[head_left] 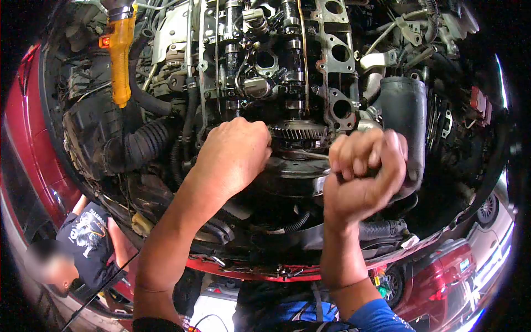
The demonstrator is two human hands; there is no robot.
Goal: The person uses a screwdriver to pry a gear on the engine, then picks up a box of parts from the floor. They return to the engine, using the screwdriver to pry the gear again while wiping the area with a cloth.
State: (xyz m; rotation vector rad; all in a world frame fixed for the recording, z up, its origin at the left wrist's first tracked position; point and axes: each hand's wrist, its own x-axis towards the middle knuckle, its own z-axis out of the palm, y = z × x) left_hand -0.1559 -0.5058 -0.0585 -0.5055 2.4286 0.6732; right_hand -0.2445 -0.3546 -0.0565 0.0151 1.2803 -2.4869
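My left hand (238,145) is closed in a fist at the front of the engine's cylinder head (207,83), right beside the toothed camshaft gear (304,130). Whatever its fingers hold is hidden; I cannot tell what it is. To the right, my right hand (362,174) is curled tight with the palm side toward me. A slim metal bar (312,155) runs from below the gear into the little-finger side of that fist. Behind both hands lie the exposed camshafts (294,58), dark and oily.
An orange work light (120,61) hangs at the upper left. A ribbed black air hose (138,146) lies below it. A thick dark pipe (402,105) stands beside my right hand. At the lower left is another person (86,240); red cars surround the bay.
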